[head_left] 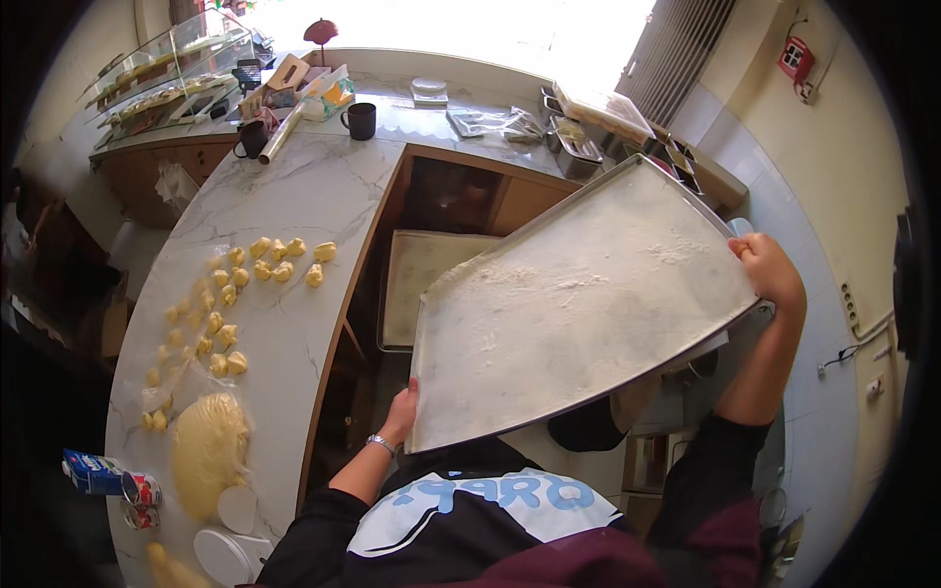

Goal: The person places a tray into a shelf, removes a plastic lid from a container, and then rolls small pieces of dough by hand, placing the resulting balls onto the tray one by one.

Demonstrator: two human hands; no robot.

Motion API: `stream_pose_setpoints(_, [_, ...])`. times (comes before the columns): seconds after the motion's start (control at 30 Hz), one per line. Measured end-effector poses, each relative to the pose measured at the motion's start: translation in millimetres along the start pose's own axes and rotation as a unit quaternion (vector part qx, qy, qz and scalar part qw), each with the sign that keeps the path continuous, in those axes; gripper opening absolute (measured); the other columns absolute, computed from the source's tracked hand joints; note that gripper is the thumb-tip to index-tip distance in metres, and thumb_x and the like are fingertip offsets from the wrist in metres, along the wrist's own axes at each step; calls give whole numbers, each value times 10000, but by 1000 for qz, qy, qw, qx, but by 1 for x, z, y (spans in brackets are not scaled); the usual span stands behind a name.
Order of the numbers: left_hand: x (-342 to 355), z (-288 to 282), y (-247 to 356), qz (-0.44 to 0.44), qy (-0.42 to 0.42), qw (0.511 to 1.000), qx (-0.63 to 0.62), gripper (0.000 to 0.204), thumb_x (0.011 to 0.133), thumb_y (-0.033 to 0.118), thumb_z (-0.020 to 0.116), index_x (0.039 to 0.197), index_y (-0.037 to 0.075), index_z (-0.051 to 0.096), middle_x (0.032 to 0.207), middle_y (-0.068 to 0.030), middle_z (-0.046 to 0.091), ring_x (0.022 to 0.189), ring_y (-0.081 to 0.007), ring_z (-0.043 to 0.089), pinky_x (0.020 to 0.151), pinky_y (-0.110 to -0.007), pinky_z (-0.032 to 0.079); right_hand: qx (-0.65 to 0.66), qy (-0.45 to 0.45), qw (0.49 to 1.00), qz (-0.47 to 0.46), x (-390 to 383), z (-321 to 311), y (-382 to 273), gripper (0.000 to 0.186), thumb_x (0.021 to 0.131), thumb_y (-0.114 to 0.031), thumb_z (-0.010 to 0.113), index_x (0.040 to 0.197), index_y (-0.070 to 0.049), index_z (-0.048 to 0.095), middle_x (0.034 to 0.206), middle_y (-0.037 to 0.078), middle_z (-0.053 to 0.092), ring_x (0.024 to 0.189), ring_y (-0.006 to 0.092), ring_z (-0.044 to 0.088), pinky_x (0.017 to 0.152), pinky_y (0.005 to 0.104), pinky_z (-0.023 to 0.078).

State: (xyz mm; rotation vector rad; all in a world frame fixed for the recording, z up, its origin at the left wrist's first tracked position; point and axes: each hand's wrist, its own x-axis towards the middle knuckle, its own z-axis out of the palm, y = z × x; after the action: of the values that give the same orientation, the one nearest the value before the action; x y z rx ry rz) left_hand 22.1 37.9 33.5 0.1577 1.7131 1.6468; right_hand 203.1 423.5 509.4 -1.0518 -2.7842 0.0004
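A large floured baking tray is held tilted in front of my body, its right end raised higher than its left. My left hand grips the near left edge, and a metal-banded watch circles that wrist. On the far right corner, my right hand is closed round the rim. Loose flour lies in patches and streaks over the tray's lining. Behind it, a second lined tray sits lower down, partly covered by the held one.
Several dough pieces lie on the marble counter at left, some under plastic film. A big dough mass, a white tub and a blue carton stand nearer. Dark mugs and metal containers line the back.
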Motion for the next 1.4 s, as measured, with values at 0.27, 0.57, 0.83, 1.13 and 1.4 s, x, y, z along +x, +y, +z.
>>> stream_pose_setpoints(0.27, [18, 31, 38, 233, 147, 956, 102, 535, 1019, 448, 345, 956, -51, 529, 635, -157, 479, 592, -206, 472, 591, -365, 406, 109, 189, 971, 102, -86, 133, 174, 606, 991, -496, 418, 907, 85, 570, 724, 170, 618, 729, 288, 576, 687, 424, 438])
stream_pose_setpoints(0.57, [52, -13, 119, 388, 207, 881, 174, 439, 1018, 330, 399, 938, -80, 535, 537, -171, 414, 433, -303, 421, 450, -414, 315, 412, 340, 823, 191, -118, 289, 186, 532, 973, -506, 475, 787, -18, 577, 627, -26, 520, 549, 69, 496, 504, 240, 388])
stream_pose_setpoints(0.83, [63, -50, 180, 446, 225, 838, 221, 368, 1020, 264, 400, 872, -49, 525, 561, -173, 438, 475, -277, 444, 460, -401, 317, 532, 302, 763, 208, -117, 312, 134, 586, 986, -488, 452, 1020, 69, 628, 941, 90, 667, 835, 154, 603, 750, 284, 470])
stream_pose_setpoints(1.13, [22, -121, 302, 425, 166, 849, 266, 416, 1022, 351, 427, 872, -21, 537, 674, -68, 432, 685, -115, 384, 598, -315, 389, 626, 243, 678, 299, -92, 425, 41, 629, 986, -508, 432, 1081, 85, 617, 992, 128, 669, 881, 208, 612, 805, 329, 481])
stream_pose_setpoints(1.4, [-123, -159, 389, 316, 49, 948, 2, 566, 888, 303, 597, 1339, -21, 490, 1219, -125, 607, 1112, -171, 571, 933, -280, 447, 677, -18, 649, 348, -87, 474, -115, 600, 993, -492, 414, 1102, 58, 629, 1018, 99, 669, 911, 188, 618, 815, 321, 473])
